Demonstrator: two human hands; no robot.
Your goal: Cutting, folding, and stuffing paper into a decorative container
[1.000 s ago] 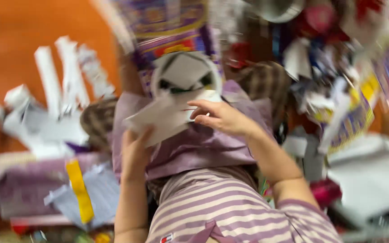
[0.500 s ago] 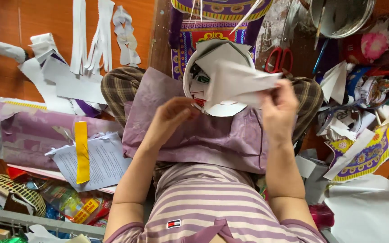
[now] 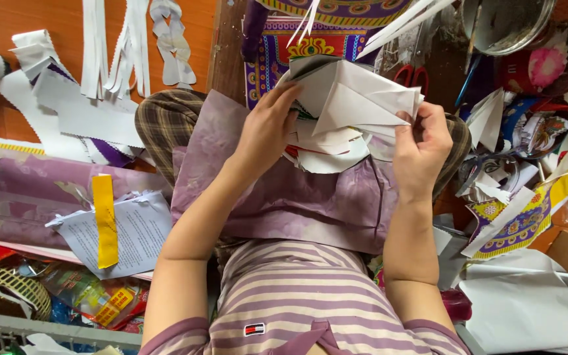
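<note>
My left hand and my right hand both grip a folded white paper piece held up above my lap. The left hand holds its left edge, and the right hand pinches its right corner. Under the paper lies a round white paper mask, mostly hidden. A sheet of crumpled purple paper is spread over my lap and knees.
White paper strips and scraps lie on the orange floor at left. A printed sheet with a yellow strip rests on purple paper. Red scissors, a metal bowl and colourful patterned papers crowd the right side. A woven basket sits bottom left.
The white paper has been lifted and folded further between both hands. My left hand rose from the purple sheet to the paper's left edge.
</note>
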